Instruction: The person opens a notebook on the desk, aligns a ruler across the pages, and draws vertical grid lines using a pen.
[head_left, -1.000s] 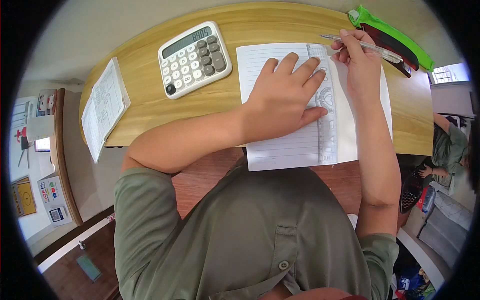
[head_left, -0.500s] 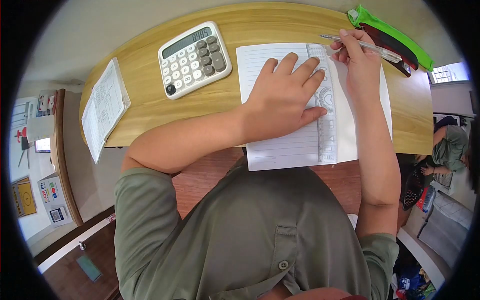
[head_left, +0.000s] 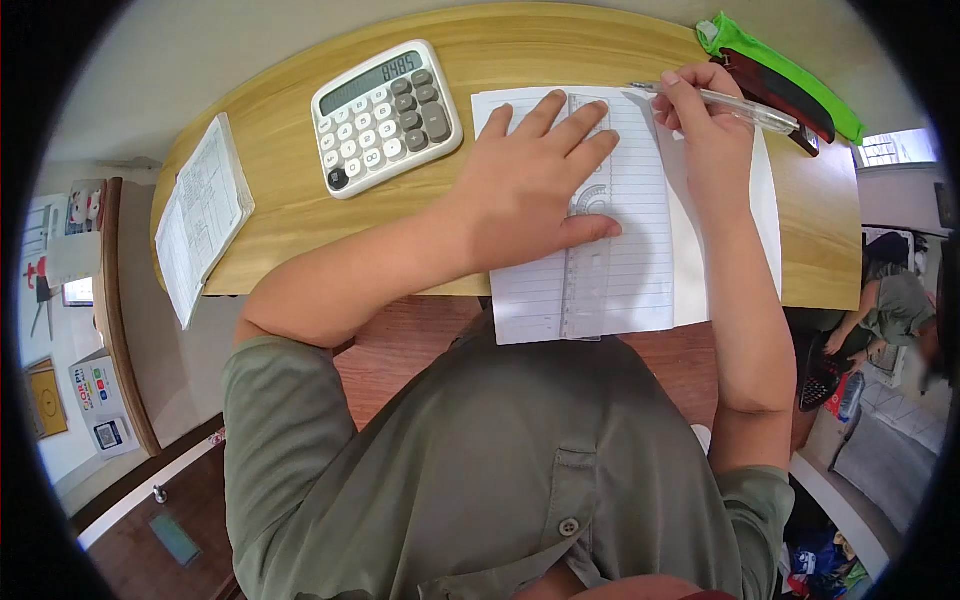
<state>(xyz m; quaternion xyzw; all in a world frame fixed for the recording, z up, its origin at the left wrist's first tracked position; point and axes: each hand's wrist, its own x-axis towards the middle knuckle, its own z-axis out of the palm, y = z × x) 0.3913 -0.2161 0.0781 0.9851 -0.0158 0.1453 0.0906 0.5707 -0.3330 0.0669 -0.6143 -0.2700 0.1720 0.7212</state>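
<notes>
A lined sheet of paper (head_left: 640, 270) lies over white paper (head_left: 745, 235) at the desk's front edge. Across the sheet, running away from me, is a clear stencil ruler (head_left: 587, 280). My left hand (head_left: 535, 190) rests on it with fingers spread, pressing it flat and covering part of its left side. In my right hand (head_left: 708, 120) is a clear-barrelled pen (head_left: 750, 108), gripped between thumb and fingers. Its tip points left, near the sheet's far right corner. The right wrist lies over the white paper.
A white calculator (head_left: 388, 118) reading 8485 stands left of the paper. Further left is a stack of printed papers (head_left: 207, 215). Beyond my right hand lie a dark red and black stapler (head_left: 780, 95) and a bright green pouch (head_left: 800, 80). Another person (head_left: 890, 310) is at the far right.
My left hand has slid left together with the ruler, from the sheet's right edge to its middle. The right hand and pen have shifted slightly left.
</notes>
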